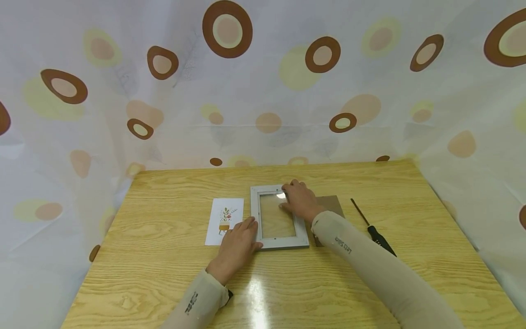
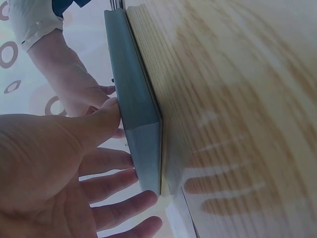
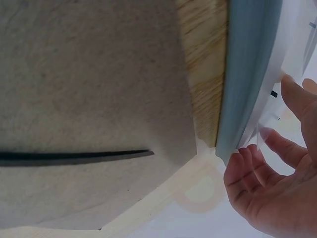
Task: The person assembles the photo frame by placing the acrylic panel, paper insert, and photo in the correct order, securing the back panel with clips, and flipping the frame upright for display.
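Observation:
A white picture frame [image 1: 302,235] lies on the table with a clear pane [image 1: 276,217] in its opening. My left hand [image 1: 238,244] holds the frame's near left corner, thumb at the near edge and fingers along the left side. In the left wrist view the thumb presses against the frame's grey-blue side [image 2: 141,99]. At the far right of the frame, my right hand [image 1: 302,201] bends its fingers over the pane's far end. Its fingertips pinch close to a thin clear edge in the right wrist view, where the frame's side [image 3: 242,74] also shows.
Left of the frame lies a white card [image 1: 213,228] printed with a potted plant. A brown backing board [image 1: 330,203] with a dark slit lies partly under the right forearm. Farther right is a screwdriver [image 1: 376,235] with a black handle. A patterned curtain [image 1: 263,82] surrounds the wooden table [image 1: 164,274].

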Action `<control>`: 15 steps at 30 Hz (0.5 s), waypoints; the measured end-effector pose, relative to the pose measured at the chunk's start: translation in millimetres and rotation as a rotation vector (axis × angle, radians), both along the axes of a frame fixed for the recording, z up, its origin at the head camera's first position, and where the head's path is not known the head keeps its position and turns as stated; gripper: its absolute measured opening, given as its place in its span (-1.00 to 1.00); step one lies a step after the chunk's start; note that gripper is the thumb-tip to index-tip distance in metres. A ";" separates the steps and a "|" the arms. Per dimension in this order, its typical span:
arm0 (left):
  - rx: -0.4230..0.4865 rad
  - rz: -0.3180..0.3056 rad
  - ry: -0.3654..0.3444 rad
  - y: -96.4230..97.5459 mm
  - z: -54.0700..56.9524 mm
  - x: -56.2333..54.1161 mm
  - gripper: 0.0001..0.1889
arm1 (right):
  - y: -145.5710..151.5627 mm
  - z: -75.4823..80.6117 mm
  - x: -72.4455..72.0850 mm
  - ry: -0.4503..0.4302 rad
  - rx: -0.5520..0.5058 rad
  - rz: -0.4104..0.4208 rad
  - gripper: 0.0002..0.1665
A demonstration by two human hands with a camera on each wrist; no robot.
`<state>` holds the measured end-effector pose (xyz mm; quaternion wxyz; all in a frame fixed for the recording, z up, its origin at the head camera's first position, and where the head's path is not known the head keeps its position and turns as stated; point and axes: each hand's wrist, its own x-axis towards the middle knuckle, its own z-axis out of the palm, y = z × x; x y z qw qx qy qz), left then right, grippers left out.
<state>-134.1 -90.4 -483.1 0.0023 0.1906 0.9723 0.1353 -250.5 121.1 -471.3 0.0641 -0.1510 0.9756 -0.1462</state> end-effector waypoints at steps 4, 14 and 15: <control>-0.012 0.002 -0.008 0.5 0.1 0.1 -0.36 | 0.8 -2.4 1.6 0.028 0.002 0.015 -0.34; -0.028 0.005 -0.002 1.5 0.5 -0.5 -0.36 | 0.3 -5.2 2.3 0.077 0.072 0.050 -0.35; -0.028 0.005 -0.003 1.6 0.7 -0.6 -0.36 | 0.2 -4.7 2.1 0.080 0.074 0.055 -0.35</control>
